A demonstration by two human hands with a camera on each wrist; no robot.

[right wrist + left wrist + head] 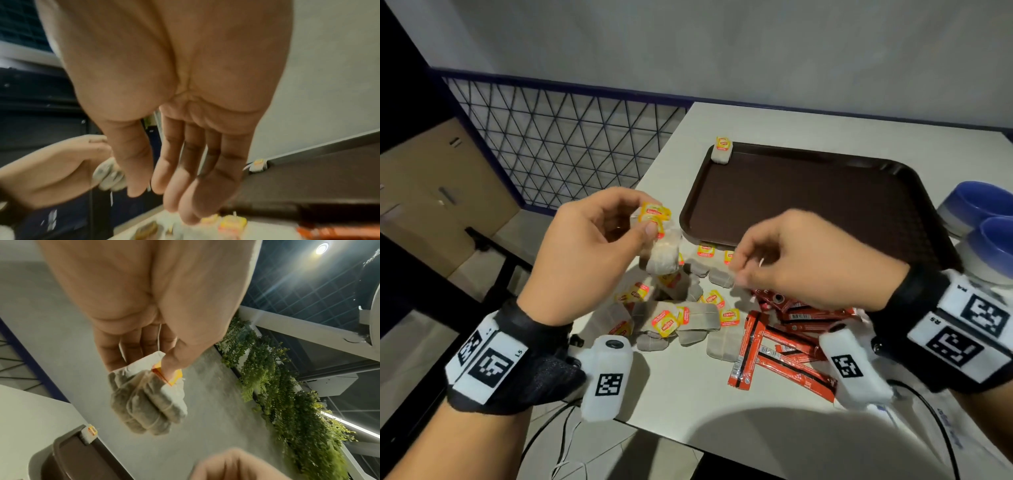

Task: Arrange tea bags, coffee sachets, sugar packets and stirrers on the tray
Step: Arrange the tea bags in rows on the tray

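The left hand (599, 240) pinches a small bunch of tea bags (659, 250) by their tags, above the loose pile near the surface's front-left edge. The right hand (801, 260), fingers relaxed and empty, hovers beside it. The tray (808, 205) lies just beyond, nearly bare, one tea bag (722, 150) at its far-left corner.

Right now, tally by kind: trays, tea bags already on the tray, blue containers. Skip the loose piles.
Brown tray: 1
Tea bag on the tray: 1
Blue containers: 2
Total: 4
The left hand pinches a bunch of tea bags; how many it holds is unclear, so they are left out.
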